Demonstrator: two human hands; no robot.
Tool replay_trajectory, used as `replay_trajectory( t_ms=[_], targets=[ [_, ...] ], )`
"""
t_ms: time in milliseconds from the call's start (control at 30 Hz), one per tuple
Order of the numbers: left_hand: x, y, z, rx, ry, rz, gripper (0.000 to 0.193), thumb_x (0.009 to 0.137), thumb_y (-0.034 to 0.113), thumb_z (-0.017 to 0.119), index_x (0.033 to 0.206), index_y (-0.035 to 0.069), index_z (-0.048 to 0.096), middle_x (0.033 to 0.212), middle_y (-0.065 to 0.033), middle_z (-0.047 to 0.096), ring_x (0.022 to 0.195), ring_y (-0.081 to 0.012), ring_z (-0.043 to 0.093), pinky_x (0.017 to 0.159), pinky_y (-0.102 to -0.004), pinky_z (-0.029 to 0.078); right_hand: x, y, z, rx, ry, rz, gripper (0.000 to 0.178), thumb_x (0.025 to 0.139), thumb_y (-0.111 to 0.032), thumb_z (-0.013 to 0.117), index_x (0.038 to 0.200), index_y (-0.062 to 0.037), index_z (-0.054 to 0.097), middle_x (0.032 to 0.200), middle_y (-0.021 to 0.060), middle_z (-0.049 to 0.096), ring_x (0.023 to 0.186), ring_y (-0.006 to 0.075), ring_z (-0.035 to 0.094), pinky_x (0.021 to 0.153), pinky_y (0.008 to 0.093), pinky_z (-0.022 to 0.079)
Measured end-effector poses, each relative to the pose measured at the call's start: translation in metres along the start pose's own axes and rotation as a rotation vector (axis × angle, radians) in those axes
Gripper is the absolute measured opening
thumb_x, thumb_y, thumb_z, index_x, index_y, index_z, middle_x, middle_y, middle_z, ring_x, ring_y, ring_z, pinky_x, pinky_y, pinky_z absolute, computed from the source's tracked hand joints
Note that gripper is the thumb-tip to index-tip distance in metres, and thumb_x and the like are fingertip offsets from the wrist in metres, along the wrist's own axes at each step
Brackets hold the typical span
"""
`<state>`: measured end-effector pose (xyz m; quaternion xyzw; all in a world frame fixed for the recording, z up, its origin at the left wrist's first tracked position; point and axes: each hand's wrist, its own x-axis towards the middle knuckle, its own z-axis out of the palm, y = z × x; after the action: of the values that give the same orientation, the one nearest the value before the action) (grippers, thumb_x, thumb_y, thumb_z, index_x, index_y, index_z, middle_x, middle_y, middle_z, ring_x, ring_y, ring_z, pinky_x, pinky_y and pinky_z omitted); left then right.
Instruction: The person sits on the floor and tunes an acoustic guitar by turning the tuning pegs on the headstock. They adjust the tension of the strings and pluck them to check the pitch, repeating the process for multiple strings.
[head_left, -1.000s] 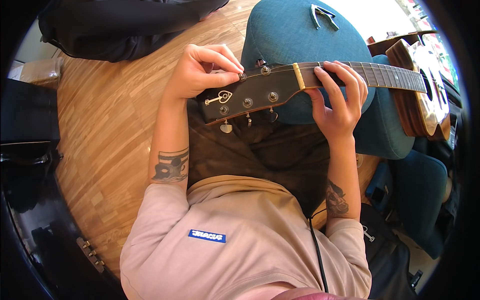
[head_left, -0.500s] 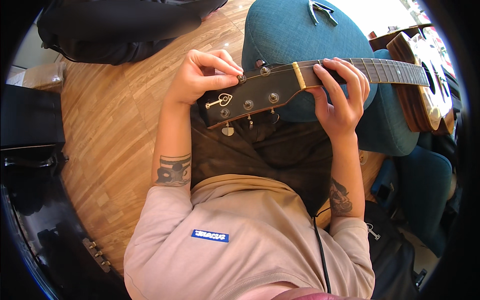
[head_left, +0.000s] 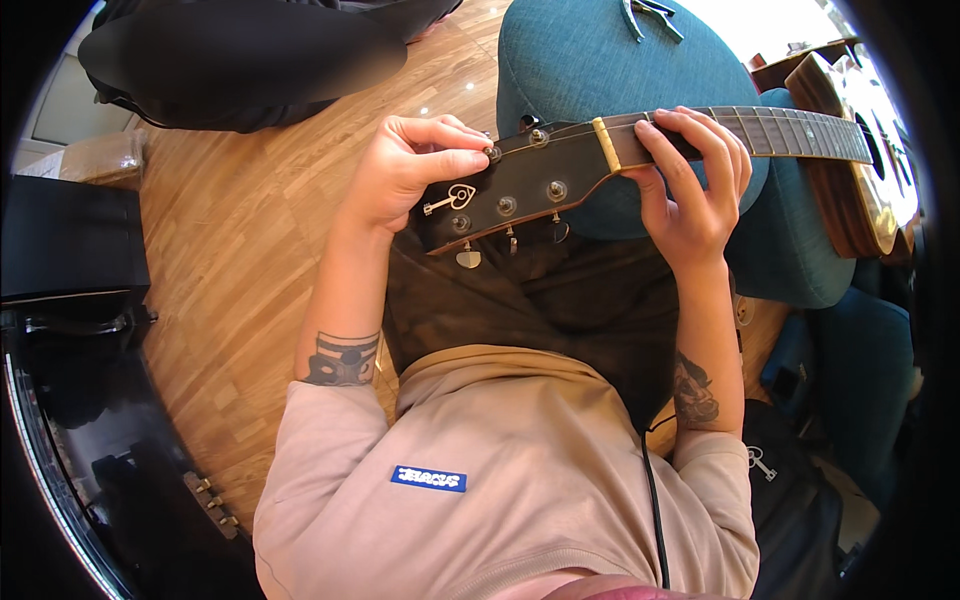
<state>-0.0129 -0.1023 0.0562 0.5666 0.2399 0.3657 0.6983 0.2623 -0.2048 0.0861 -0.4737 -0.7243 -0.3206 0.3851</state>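
Note:
A guitar lies across my lap, its dark headstock (head_left: 530, 182) on the left and its fretboard (head_left: 790, 133) running right. The headstock carries a key-and-heart inlay (head_left: 450, 199) and metal tuning posts; the three lower posts show no string wound on them. With thumb and forefinger pinched, my left hand (head_left: 408, 168) grips a thin guitar string (head_left: 520, 147) at an upper tuning post (head_left: 492, 154). My right hand (head_left: 697, 195) holds the guitar neck just past the pale nut (head_left: 606, 145), thumb at the near edge, fingers curled over the strings.
Behind the neck stands a teal padded seat (head_left: 600, 75) with a guitar capo (head_left: 652, 18) on it. Another guitar's body (head_left: 840, 160) appears at right. A person's dark-clothed leg (head_left: 240, 60) is at upper left, over wooden floor. A glossy black piano (head_left: 120, 430) fills the left.
The whole view has shifted slightly to the right. Both hands keep their places on the headstock and neck, with little visible finger movement.

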Motion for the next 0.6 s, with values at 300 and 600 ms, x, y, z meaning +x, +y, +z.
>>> replay_trajectory(
  t_ms=[300,600],
  targets=[
    [0.003,-0.009,-0.002,-0.080,-0.006,0.027,0.015,0.075,-0.006,0.077,0.090,-0.001,0.076,0.085,-0.0089,0.071,0.078,-0.0144,0.066,0.074,-0.0263,0.053,-0.001,0.002,0.000,0.017,0.013,-0.006,0.027,0.078,-0.029,0.075,0.101,-0.0145,0.075,0.105,0.0021,0.068,0.101,0.0222,0.064,0.091,0.0365,0.044],
    [0.001,-0.008,0.002,-0.035,0.035,0.021,0.014,0.077,-0.009,0.072,0.089,-0.002,0.075,0.091,-0.0102,0.069,0.086,-0.0158,0.064,0.080,-0.0271,0.052,-0.002,0.002,0.001,0.022,0.002,-0.003,0.029,0.077,-0.026,0.076,0.103,-0.0148,0.075,0.107,0.0017,0.068,0.102,0.0225,0.063,0.093,0.0375,0.044]
  ],
)
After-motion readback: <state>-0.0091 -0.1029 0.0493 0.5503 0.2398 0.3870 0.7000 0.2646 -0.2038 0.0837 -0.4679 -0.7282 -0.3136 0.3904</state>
